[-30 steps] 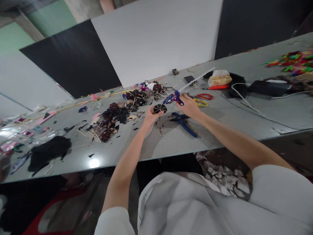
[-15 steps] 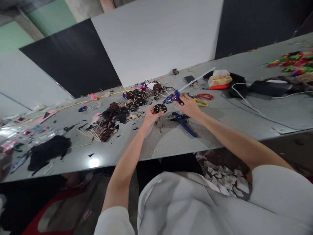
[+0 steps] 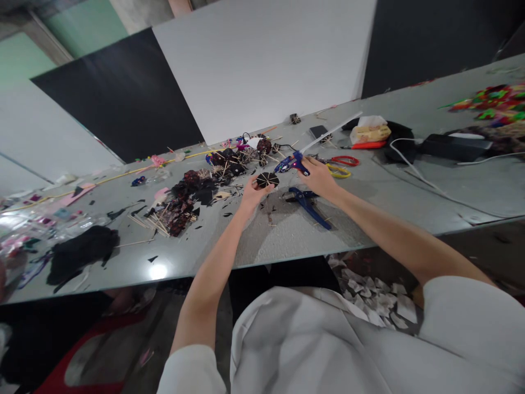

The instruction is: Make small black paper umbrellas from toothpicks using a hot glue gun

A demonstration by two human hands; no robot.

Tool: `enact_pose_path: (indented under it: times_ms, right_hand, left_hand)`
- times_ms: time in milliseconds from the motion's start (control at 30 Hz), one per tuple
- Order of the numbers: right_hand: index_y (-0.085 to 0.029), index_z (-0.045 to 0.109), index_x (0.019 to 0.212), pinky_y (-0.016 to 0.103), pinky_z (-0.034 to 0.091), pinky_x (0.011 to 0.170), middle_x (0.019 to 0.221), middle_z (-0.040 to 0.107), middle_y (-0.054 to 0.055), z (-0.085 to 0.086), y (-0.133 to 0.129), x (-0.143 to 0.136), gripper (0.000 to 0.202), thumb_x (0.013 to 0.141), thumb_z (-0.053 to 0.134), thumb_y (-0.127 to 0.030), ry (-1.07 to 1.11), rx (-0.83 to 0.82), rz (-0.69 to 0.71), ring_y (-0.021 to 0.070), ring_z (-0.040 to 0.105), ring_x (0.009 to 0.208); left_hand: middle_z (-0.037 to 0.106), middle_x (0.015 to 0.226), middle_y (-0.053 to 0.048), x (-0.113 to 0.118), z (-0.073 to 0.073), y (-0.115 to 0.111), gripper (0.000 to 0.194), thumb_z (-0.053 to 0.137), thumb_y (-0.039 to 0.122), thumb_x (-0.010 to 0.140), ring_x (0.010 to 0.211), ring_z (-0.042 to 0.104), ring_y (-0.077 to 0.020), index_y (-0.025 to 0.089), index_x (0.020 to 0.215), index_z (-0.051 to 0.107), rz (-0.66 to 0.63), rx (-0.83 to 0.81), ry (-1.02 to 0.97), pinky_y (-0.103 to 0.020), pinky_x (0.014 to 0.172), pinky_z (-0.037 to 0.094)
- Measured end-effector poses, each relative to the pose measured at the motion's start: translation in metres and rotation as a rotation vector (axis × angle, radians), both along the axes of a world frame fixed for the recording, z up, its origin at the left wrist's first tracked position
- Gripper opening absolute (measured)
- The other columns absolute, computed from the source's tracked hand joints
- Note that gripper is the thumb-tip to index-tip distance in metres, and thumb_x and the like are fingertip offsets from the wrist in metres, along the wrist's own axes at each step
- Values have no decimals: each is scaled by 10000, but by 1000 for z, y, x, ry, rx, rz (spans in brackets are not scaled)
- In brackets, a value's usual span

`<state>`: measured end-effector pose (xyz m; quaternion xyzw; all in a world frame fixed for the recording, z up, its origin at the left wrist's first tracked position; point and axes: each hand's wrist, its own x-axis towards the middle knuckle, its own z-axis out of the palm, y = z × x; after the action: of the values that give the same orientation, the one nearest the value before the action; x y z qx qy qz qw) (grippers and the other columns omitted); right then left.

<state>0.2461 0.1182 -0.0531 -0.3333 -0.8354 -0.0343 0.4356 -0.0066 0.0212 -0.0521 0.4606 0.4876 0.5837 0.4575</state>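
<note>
Between the thumb and fingers of my left hand (image 3: 252,196) is a round black piece (image 3: 267,180) with thin pale sticks spread across it like spokes. My right hand (image 3: 318,174) grips a blue glue gun (image 3: 290,162), its nozzle pointing left near the black piece's upper right edge. A long whitish glue stick (image 3: 332,133) juts up from the back of the gun, and a small red light shows on its side. Just below my right hand, a pair of blue-handled cutters (image 3: 308,207) lies on the table. Whether the nozzle touches the piece I cannot tell.
Black scraps and pale sticks (image 3: 180,210) are heaped left of my hands. Red- and yellow-handled scissors (image 3: 343,161) lie beyond my right hand. A dark phone (image 3: 318,132) and a white cable (image 3: 426,183) are farther right. The table's front edge (image 3: 287,253) runs before me.
Almost nothing differs. The black piece in my left hand has shifted very slightly left and up; the glue gun stays near it.
</note>
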Motion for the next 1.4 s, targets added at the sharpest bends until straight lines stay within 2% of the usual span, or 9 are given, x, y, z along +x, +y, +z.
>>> enact_pose_path:
  times_ms: [233,667,833,1000,1167,1400]
  right_hand:
    - [-149,613,1437,551,529,1122,1403,674,188,-3,3,0,467,1000,505,-277,2,17,-21,348,626,1323]
    - [-188,635,1426,569,529,1117,1396,685,163,2,-2,0,460,992,519,-289,37,-31,1,354,641,1307]
    - [-151,642,1406,559,526,1119,1393,682,188,1,0,0,454,990,519,-283,31,-19,-5,358,643,1302]
    - [-187,624,1433,566,536,1108,1388,688,159,-1,2,1,464,990,515,-276,19,-3,-9,347,644,1297]
    - [-186,627,1438,574,526,1121,1389,686,164,1,0,1,473,984,521,-270,32,-15,4,355,642,1299]
    - [-185,634,1426,571,523,1122,1378,691,166,1,0,0,462,985,525,-266,41,-17,5,355,651,1284]
  left_hand:
    - [724,1327,-168,1,2,-1,834,970,347,670,1280,675,-292,208,1386,565,23,-18,-7,-481,1144,497]
    - [715,1344,-175,-3,2,-2,846,958,396,697,1271,680,-301,225,1417,547,23,-7,20,-486,1131,499]
    - [719,1339,-177,-1,4,-2,846,956,359,704,1284,674,-294,222,1429,542,42,0,-13,-487,1138,496]
    - [715,1357,-169,-1,4,-1,853,957,352,701,1314,659,-292,238,1435,539,58,-4,-16,-493,1152,484]
    - [720,1353,-165,-2,3,-1,826,937,337,727,1295,674,-268,219,1434,527,63,12,-15,-461,1148,491]
    - [714,1361,-170,-1,4,-1,818,937,329,732,1284,679,-279,226,1436,533,89,4,-11,-477,1138,496]
